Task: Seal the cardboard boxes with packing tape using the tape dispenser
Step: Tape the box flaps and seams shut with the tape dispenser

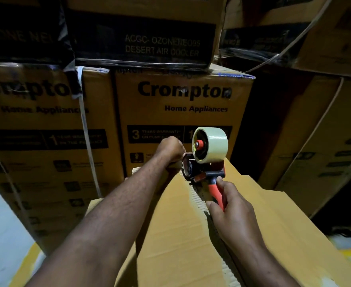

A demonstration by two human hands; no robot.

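Right hand [230,212] is gripping the red-handled tape dispenser with pale tape roll [206,160], fingers clamped on the handle, nose at the plain brown cardboard box's [170,235] far edge, 12 o'clock. Left hand [170,149], fingers curled together at 11 o'clock, is probably anchoring the tape end over the flap seam.

A warehouse or stockroom stacked with boxed home appliances.

Tall printed cartons [182,112] fill the middle and left of the frame, marked "Crompton Home Appliances" with warranty panels, and one in the upper centre [145,38] reads "Desert Air Cooler". More cartons [323,141] lean in at the right. White packing straps [85,125] bind the stack at the left. A pale concrete floor [2,235] shows at lower left, with a painted yellow line [28,264] along it. The lighting is dim.
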